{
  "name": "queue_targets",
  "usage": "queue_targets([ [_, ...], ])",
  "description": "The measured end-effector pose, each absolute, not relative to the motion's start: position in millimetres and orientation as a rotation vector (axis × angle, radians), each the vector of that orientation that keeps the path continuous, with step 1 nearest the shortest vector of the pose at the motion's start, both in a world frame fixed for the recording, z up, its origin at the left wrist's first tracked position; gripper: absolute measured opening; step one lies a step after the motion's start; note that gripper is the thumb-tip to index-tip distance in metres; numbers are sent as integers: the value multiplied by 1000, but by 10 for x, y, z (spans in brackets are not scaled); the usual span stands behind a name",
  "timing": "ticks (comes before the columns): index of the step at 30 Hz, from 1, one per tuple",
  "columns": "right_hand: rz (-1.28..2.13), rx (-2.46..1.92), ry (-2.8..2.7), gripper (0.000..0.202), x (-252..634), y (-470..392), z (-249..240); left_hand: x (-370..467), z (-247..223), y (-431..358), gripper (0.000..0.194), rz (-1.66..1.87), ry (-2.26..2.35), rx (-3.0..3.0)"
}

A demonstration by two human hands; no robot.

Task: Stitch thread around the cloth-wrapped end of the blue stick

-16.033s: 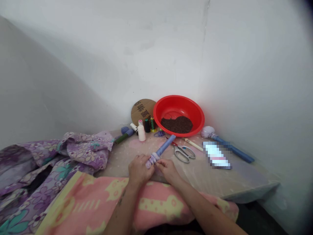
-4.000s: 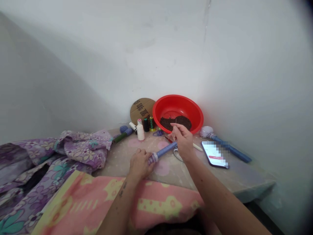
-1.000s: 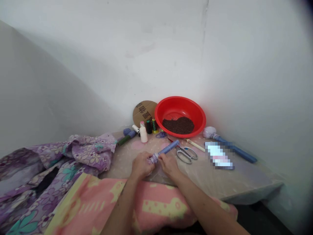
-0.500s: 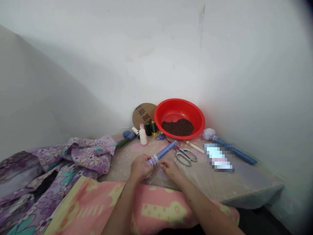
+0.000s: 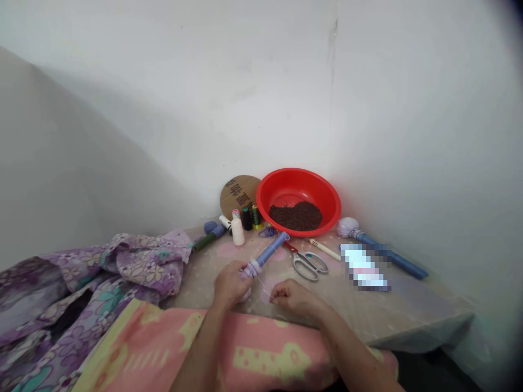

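My left hand (image 5: pixel 232 286) is closed around the cloth-covered head of a blue stick (image 5: pixel 270 250), whose free end points up and to the right. White thread is wound about the purple floral cloth (image 5: pixel 251 268) where it meets the stick. A strand of white thread (image 5: pixel 265 287) runs from there to my right hand (image 5: pixel 292 298), which pinches it between curled fingers, low and to the right. Most of the cloth head is hidden by my left hand. Just beyond my right hand lie scissors (image 5: pixel 309 265) with grey handles and red near the blades.
Behind stand a red basin (image 5: pixel 329 190) holding dark grains, a cardboard disc (image 5: pixel 232 190) and several thread spools (image 5: pixel 237 232). A similar finished-looking blue stick (image 5: pixel 392 255) lies at right, near a seam ripper-like cream tool (image 5: pixel 324 249) and a pixelated object (image 5: pixel 365 265). Floral fabric (image 5: pixel 151 261) is heaped left.
My right hand has moved away from the stick, down and to the right, drawing out the thread. My left hand keeps its hold; the stick has shifted slightly left.
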State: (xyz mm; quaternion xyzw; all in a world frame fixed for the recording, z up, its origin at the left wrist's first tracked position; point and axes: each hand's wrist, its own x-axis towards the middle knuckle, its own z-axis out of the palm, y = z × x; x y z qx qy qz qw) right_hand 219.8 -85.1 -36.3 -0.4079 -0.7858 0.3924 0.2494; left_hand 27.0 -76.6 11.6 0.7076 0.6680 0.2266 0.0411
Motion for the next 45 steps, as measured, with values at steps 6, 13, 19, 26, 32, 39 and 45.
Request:
queue_targets([
  [6, 1039, -1150, -2201, 20, 2393, -1036, -41, 293, 114, -709, 48, 655, 2157, 1991],
  [13, 404, -1125, -2480, 27, 2600, -1520, 713, 399, 125, -710, 37, 582, 2266, 1952],
  [19, 339, -1148, -2184, 29, 2728, -1581, 1048, 385, 126, -718, 36, 562, 2228, 1961],
  [26, 545, -1127, -1819, 28, 2067, -875, 352, 304, 131, -721, 41, 538, 2103, 2064],
  [32, 578, -1243, -1843, 28, 1825, -646, -269, 252, 124, -716, 35, 586, 2026, 2171],
  [39, 472, -1366, -1901, 31, 1838, -771, -329, 203, 91, -699, 34, 617, 1992, 2146],
  [45, 437, -1366, -1910, 26, 1790, -771, -370, 200, 112, -688, 37, 571, 2009, 2077],
])
